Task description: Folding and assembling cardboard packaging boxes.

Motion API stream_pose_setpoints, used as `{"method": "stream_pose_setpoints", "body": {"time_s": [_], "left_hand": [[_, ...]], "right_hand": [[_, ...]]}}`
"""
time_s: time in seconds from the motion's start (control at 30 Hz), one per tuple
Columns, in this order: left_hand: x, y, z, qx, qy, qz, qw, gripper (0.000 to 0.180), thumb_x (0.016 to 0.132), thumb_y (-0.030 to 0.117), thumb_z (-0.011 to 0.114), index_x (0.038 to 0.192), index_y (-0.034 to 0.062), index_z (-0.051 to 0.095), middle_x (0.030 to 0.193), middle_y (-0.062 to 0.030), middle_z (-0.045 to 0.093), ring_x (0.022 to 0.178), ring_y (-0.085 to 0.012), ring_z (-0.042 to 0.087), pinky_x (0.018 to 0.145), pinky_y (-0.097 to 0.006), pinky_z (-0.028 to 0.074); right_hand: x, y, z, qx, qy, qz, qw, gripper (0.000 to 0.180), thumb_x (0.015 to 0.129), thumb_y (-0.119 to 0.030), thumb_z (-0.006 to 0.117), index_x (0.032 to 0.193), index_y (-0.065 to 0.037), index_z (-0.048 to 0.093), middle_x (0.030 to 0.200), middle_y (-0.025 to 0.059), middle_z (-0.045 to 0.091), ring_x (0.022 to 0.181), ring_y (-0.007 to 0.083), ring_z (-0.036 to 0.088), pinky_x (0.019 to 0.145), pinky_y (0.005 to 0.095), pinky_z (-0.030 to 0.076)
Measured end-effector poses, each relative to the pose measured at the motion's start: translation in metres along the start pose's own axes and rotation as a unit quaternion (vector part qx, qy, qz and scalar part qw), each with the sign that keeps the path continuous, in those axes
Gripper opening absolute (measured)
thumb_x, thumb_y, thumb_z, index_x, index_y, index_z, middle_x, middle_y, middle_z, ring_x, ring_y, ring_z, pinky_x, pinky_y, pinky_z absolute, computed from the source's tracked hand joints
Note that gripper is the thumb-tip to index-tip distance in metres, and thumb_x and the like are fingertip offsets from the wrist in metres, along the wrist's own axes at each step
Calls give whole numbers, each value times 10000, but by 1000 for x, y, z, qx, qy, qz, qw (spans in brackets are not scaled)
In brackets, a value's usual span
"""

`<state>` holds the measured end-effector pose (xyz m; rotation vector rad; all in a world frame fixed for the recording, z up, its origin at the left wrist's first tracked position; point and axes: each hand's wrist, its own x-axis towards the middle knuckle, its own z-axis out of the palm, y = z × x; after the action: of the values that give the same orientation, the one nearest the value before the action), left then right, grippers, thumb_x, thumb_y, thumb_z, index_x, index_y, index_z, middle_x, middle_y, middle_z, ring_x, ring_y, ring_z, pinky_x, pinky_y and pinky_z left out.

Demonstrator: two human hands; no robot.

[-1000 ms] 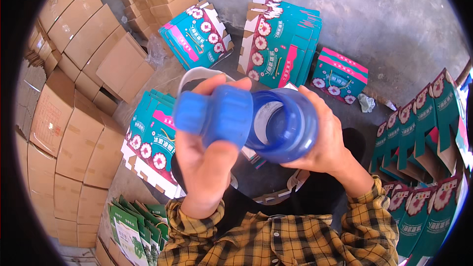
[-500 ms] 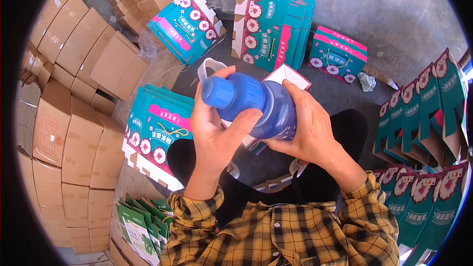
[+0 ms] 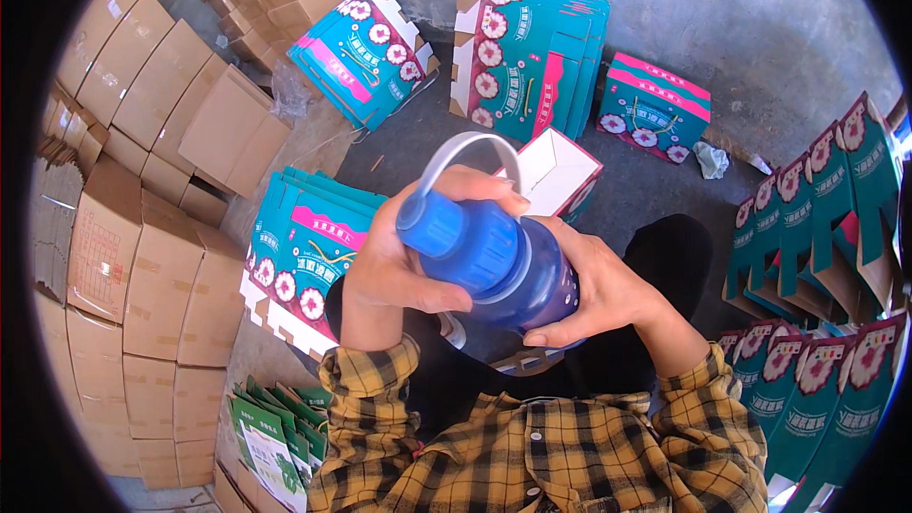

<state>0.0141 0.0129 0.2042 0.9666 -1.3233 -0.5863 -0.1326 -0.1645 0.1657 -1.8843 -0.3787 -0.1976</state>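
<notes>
A blue water bottle (image 3: 543,277) with a ribbed screw cap and a pale carry loop (image 3: 473,141) is held tilted in front of my lap, its cap pointing to the upper left. My left hand (image 3: 394,261) wraps round the cap end, thumb on the near side and fingers over the far side. Around the bottle's body on the right, my right hand (image 3: 608,290) is closed, with the thumb below and the fingers above. The bottle's base is mostly hidden by my right hand. Past it stands a white-topped carton (image 3: 553,171).
Flat teal gift boxes lie in stacks at the left (image 3: 306,237), far left (image 3: 361,57) and back (image 3: 532,47). One made-up teal gift box (image 3: 655,109) stands by the wall. Brown cartons (image 3: 157,256) are piled along the left; rows of teal boxes (image 3: 807,209) fill the right.
The bottle has come lower and closer to my lap. My left hand has shifted its grip round the cap, and the carry loop has swung up and to the right.
</notes>
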Motion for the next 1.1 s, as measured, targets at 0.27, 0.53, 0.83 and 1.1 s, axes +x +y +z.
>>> {"method": "stream_pose_setpoints", "body": {"time_s": [0.27, 0.53, 0.83, 1.1], "left_hand": [[4, 5, 32, -20, 146, -44, 988, 676, 700, 97, 785, 1281, -6, 456, 1211, -156, 559, 1107, -195, 551, 956, -334, 429], [16, -4, 61, 182, 431, -46, 883, 461, 778, 123, 757, 1149, 28, 500, 1055, -66, 553, 935, -116, 553, 840, -280, 462], [32, -4, 47, 30, 414, -43, 909, 374, 853, 254, 685, 1107, 30, 525, 993, -39, 566, 886, -94, 553, 790, -245, 457], [50, 2, 67, 189, 344, -31, 919, 473, 771, 220, 770, 1116, 28, 509, 1013, -63, 558, 893, -109, 559, 804, -279, 475]], "right_hand": [[1, -6, 8, -119, 127, 0, 985, 923, 603, -334, 824, 1307, 29, 351, 1111, 250, 570, 1033, 384, 593, 860, 408, 494], [9, 1, 17, -355, 258, -65, 896, 920, 598, -304, 841, 1304, 38, 361, 1132, 225, 559, 1024, 359, 589, 875, 409, 481], [3, 1, 8, -326, 279, -66, 901, 945, 575, -316, 843, 1306, 48, 367, 1115, 222, 561, 1015, 352, 590, 890, 403, 474], [-4, -4, -6, -349, 301, -59, 886, 931, 562, -286, 845, 1298, 45, 381, 1119, 213, 570, 1001, 347, 599, 873, 404, 482]]}}
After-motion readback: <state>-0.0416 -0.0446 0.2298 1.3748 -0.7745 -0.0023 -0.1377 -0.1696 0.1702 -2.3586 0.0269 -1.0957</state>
